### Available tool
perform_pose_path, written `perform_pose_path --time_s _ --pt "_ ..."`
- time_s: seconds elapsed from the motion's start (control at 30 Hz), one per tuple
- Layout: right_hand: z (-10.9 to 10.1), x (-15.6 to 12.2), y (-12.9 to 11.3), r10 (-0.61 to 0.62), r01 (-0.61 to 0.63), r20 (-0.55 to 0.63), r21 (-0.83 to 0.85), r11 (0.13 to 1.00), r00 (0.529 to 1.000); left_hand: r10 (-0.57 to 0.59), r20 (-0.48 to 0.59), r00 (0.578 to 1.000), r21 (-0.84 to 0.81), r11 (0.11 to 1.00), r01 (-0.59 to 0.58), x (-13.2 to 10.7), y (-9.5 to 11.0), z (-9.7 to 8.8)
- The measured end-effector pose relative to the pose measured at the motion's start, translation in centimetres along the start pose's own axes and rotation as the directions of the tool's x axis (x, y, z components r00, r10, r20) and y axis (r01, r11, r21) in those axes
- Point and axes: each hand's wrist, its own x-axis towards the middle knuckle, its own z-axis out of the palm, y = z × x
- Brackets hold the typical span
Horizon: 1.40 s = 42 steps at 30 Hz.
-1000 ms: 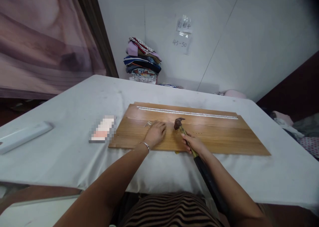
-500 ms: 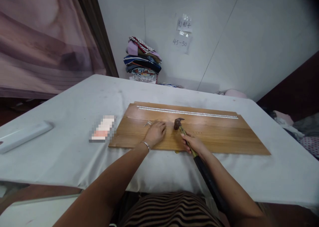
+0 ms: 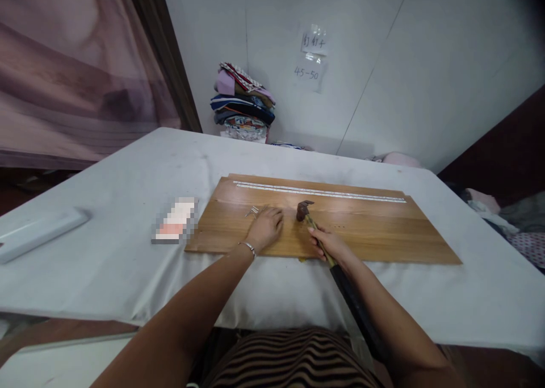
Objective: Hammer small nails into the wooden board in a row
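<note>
A wooden board (image 3: 374, 229) lies flat on the white-covered table. My right hand (image 3: 334, 246) is wrapped around the handle of a claw hammer (image 3: 304, 211); its brown metal head is over the middle of the board, and the black grip runs back along my forearm. My left hand (image 3: 264, 229) rests palm down on the board, left of the hammer head, fingers lying on the wood. Several small nails (image 3: 254, 211) lie by its fingertips, some perhaps hidden under it. A short row of dark dots (image 3: 339, 226) marks the board right of the hammer.
Two thin white strips (image 3: 319, 192) run along the board's far side. A blurred-out flat object (image 3: 174, 220) lies left of the board, and a white long object (image 3: 42, 233) farther left. Folded clothes (image 3: 243, 104) are stacked at the back, before a wall with paper notes (image 3: 308, 74).
</note>
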Motion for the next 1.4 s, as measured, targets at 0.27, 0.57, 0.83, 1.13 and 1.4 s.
perform_pose_path --time_s 0.27,0.57,0.83,1.13,1.4 --pt "-0.01 -0.18 -0.24 -0.005 0.005 0.016 -0.001 1.000 1.000 -0.002 0.006 1.000 0.007 1.000 0.002 0.05 0.10 -0.11" --pt "0.03 0.00 -0.35 0.018 -0.018 -0.012 0.006 1.000 1.000 -0.006 0.000 1.000 -0.017 1.000 0.006 0.07 0.01 -0.04" --pt "0.07 -0.16 -0.17 0.007 -0.007 0.003 0.016 1.000 1.000 0.005 0.000 1.000 -0.011 1.000 -0.005 0.02 -0.04 -0.06" --pt "-0.12 0.04 -0.60 0.031 -0.031 -0.012 0.008 0.999 0.999 -0.001 -0.011 1.000 -0.024 1.000 0.001 0.15 -0.04 0.12" --pt "-0.17 0.04 -0.13 0.006 -0.007 0.027 0.018 1.000 1.000 -0.003 0.003 1.000 -0.018 1.000 0.003 0.11 0.06 -0.05"
